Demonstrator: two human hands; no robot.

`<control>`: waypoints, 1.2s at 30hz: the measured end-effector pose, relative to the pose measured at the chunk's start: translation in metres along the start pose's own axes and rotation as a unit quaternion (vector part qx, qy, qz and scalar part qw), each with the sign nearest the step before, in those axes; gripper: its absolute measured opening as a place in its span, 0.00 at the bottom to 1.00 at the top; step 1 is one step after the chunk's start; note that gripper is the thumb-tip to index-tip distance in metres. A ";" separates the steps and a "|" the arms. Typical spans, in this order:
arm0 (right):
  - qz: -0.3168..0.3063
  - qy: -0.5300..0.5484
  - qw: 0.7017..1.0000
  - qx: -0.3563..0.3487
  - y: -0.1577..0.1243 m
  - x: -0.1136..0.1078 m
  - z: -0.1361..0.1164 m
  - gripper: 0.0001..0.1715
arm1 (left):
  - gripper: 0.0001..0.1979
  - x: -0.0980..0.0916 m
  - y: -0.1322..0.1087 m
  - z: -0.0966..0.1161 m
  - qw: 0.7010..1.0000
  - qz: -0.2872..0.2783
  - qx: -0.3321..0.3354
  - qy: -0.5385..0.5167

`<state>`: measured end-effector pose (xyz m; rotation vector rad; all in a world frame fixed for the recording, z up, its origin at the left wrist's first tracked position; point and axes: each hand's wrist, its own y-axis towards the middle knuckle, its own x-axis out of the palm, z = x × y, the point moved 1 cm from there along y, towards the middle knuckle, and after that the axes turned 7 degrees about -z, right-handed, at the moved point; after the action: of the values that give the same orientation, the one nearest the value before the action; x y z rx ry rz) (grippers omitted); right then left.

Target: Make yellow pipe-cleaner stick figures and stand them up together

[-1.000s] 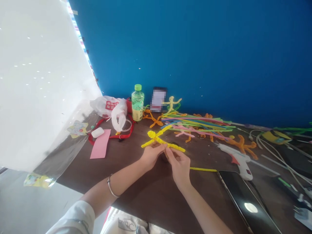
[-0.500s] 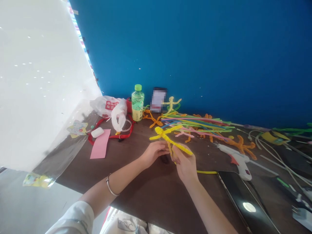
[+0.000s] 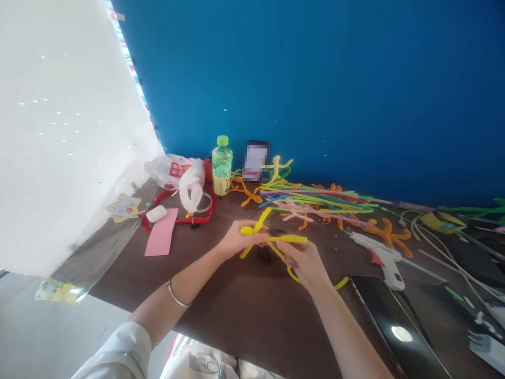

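Note:
Between my hands is a yellow pipe-cleaner figure (image 3: 291,239), held above the dark table (image 3: 236,305). My left hand (image 3: 236,237) is closed around its upper part, with the coiled head and an arm sticking out past the fingers. Fingers of my right hand (image 3: 305,260) pinch the figure's lower part, near a thickly wrapped leg. A loose yellow pipe-cleaner length (image 3: 341,283) curves out below my right hand towards the black phone. Part of the figure's body is hidden behind my fingers.
Colourful pipe cleaners (image 3: 315,197) lie in a pile behind my hands, with orange figures (image 3: 389,234) around it. On the right are a glue gun (image 3: 382,258), a black phone (image 3: 394,321) and cables. A green-capped bottle (image 3: 222,168), plastic bag (image 3: 191,179) and pink paper (image 3: 161,234) are left.
The yellow figure has turned and dropped lower. My left hand has shifted from its lower strands to grip its upper body; my right hand still holds the leg end.

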<state>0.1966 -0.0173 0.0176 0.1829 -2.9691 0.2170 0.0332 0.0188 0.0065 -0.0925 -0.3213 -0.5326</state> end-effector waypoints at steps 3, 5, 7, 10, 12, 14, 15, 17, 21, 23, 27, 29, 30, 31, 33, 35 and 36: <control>0.015 -0.045 0.999 -0.027 0.002 -0.002 0.005 0.14 | 0.21 0.005 -0.001 -0.004 0.999 0.019 -0.016 -0.025; 0.037 -0.075 0.995 -0.051 0.003 -0.005 0.009 0.14 | 0.21 0.009 -0.002 -0.007 0.998 0.046 -0.012 -0.034; 0.053 -0.099 0.991 -0.070 0.004 -0.006 0.012 0.14 | 0.20 0.013 -0.002 -0.009 0.997 0.070 -0.004 -0.042; 0.073 -0.128 0.985 -0.093 0.004 -0.002 0.014 0.13 | 0.17 0.016 -0.002 -0.009 0.995 0.095 0.007 -0.034; 0.093 -0.140 0.980 -0.106 0.003 0.001 0.014 0.12 | 0.17 0.016 -0.002 -0.009 0.994 0.105 0.010 -0.018; 0.093 -0.143 0.979 -0.110 0.002 0.003 0.013 0.12 | 0.17 0.015 -0.002 -0.009 0.994 0.109 0.009 -0.015; 0.082 -0.142 0.981 -0.104 0.002 0.003 0.012 0.13 | 0.17 0.014 -0.002 -0.009 0.994 0.111 0.009 -0.021; 0.038 -0.140 0.987 -0.074 0.002 0.000 0.009 0.15 | 0.17 0.011 -0.001 -0.009 0.992 0.117 0.007 -0.047; -0.080 -0.153 0.985 -0.001 -0.001 -0.007 -0.001 0.17 | 0.17 0.006 0.002 -0.007 0.989 0.079 -0.047 -0.112; -0.133 -0.180 0.975 -0.004 -0.004 -0.009 -0.010 0.17 | 0.18 0.005 0.002 -0.006 0.988 0.041 -0.083 -0.123; -0.162 -0.281 0.945 -0.038 -0.005 -0.009 -0.022 0.16 | 0.17 0.003 0.000 -0.003 0.987 -0.020 -0.124 -0.099; -0.168 -0.317 0.932 -0.050 -0.003 -0.010 -0.023 0.15 | 0.18 0.003 0.000 -0.003 0.987 -0.047 -0.134 -0.073; -0.168 -0.326 0.929 -0.054 -0.002 -0.011 -0.023 0.15 | 0.18 0.003 -0.001 -0.003 0.987 -0.056 -0.138 -0.059; -0.167 -0.333 0.926 -0.055 -0.001 -0.012 -0.022 0.14 | 0.18 0.003 -0.001 -0.003 0.987 -0.061 -0.140 -0.045; -0.157 -0.353 0.921 -0.049 0.001 -0.014 -0.021 0.15 | 0.18 0.003 -0.001 -0.004 0.988 -0.061 -0.140 -0.018; -0.143 -0.381 0.912 -0.040 0.004 -0.015 -0.023 0.17 | 0.17 0.003 -0.001 -0.004 0.990 -0.053 -0.127 0.006; -0.138 -0.394 0.908 -0.037 0.006 -0.015 -0.025 0.17 | 0.17 0.003 -0.001 -0.003 0.992 -0.047 -0.116 0.019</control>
<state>0.2140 -0.0063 0.0384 0.8624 -3.6638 -0.0243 0.0359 0.0158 0.0043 -0.2926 -0.2259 -0.6625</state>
